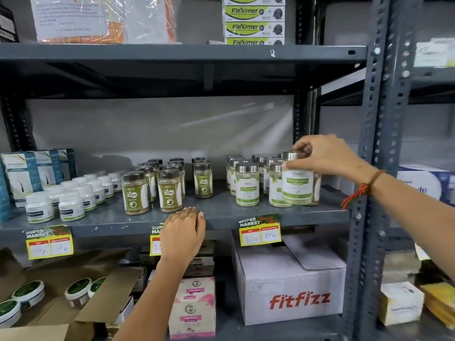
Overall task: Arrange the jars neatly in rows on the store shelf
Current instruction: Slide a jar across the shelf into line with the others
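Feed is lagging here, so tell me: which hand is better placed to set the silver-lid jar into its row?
Right. The right hand already grips the silver-lid jar by its lid, among the matching jars. The left hand rests flat on the shelf edge, holding nothing.

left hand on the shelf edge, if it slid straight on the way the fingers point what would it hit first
Probably the brown-lidded jar in the front row, right beyond the left hand and its fingers; depth is hard to judge.

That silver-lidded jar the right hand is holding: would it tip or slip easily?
The silver-lidded jar looks taller than wide, so a push near its top could tip it. Its smooth label may be slippery, though the right hand grips it around the lid. It appears full, so probably fairly heavy.
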Demonstrator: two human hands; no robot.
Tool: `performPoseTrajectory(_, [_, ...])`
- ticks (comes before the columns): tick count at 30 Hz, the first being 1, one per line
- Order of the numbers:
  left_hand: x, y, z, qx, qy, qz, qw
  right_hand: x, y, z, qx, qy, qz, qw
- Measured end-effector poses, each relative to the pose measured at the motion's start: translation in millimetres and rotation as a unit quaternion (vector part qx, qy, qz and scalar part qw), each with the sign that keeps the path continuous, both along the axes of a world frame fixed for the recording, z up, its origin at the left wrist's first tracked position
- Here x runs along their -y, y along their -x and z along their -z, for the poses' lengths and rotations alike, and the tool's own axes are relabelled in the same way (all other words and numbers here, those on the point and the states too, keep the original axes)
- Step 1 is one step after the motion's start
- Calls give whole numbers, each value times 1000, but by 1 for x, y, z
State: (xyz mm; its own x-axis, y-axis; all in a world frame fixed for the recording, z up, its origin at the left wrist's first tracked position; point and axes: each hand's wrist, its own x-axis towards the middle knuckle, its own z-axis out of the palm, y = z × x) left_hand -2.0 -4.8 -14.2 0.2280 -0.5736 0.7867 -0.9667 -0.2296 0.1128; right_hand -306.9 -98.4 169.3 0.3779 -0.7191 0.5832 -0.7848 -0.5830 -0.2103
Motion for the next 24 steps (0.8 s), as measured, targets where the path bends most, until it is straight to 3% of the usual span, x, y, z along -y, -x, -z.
performPoseTrajectory(14, [5,-4,3,-20,-12,-4,1000,50,50,5,-124,-4,184,975])
performPoseTrajectory(24, [2,0,2,-17,-1,-10,1000,55,48,9,-185,5,212,959])
